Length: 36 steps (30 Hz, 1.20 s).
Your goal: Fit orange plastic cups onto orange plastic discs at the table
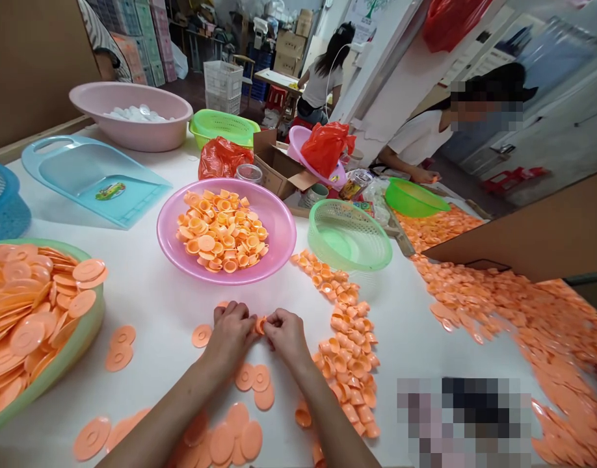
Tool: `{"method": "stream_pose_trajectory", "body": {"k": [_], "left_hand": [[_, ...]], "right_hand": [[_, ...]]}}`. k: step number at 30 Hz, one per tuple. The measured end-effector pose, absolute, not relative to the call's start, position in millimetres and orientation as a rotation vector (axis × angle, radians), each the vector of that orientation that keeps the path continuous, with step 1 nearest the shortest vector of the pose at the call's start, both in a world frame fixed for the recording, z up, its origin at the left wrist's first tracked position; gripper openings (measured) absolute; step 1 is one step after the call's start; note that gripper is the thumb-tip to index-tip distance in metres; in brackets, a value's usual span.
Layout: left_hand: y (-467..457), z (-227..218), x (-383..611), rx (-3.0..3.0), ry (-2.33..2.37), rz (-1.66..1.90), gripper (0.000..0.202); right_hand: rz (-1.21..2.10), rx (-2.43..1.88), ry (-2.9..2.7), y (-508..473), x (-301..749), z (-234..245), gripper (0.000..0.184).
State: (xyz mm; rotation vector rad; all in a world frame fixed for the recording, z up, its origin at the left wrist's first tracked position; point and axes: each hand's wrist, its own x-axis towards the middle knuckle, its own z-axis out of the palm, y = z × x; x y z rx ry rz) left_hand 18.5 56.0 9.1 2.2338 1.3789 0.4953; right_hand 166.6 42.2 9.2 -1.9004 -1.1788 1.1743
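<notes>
My left hand and my right hand meet over the white table, with their fingers pinched on a small orange plastic cup. Much of the cup is hidden by my fingers. Flat orange plastic discs lie around my hands, and a strip of orange cups runs along my right. A pink plastic basin heaped with orange cups stands ahead. To the left, a green bowl holds stacked orange discs.
A large spread of orange discs covers the table's right side. Beyond stand a green colander, a pale blue dustpan, a pink basin, and a cardboard box. A co-worker sits at the right; another person works farther back.
</notes>
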Motion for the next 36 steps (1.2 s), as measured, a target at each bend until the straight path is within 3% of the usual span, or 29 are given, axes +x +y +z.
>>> {"method": "stream_pose_trajectory", "body": {"k": [9, 14, 26, 30, 33, 36], "left_hand": [[68.8, 28.8, 20.0, 1.897, 1.322, 0.353, 0.021], [84.5, 13.4, 37.7, 1.724, 1.388, 0.237, 0.017], [48.3, -0.6, 34.2, 1.678, 1.420, 0.539, 0.019], [59.6, 34.8, 28.0, 1.650, 1.387, 0.600, 0.020], [95.6, 89.8, 5.7, 1.652, 1.455, 0.952, 0.023], [129.2, 135.2, -25.0, 1.685, 1.707, 1.305, 0.028]], "right_hand": [[0.792, -2.013, -1.551, 43.9, 161.2, 11.7, 0.013], [0.782, -2.055, -1.554, 52.4, 164.1, 1.5, 0.017], [0.842, -1.861, -1.511, 30.2, 159.0, 10.5, 0.015], [0.880, -1.869, -1.569, 23.2, 199.4, 45.6, 0.018], [0.589, -2.239, -1.546, 2.2, 233.3, 64.5, 0.018], [0.565, -2.448, -1.598, -18.5, 248.6, 63.7, 0.015]]}}
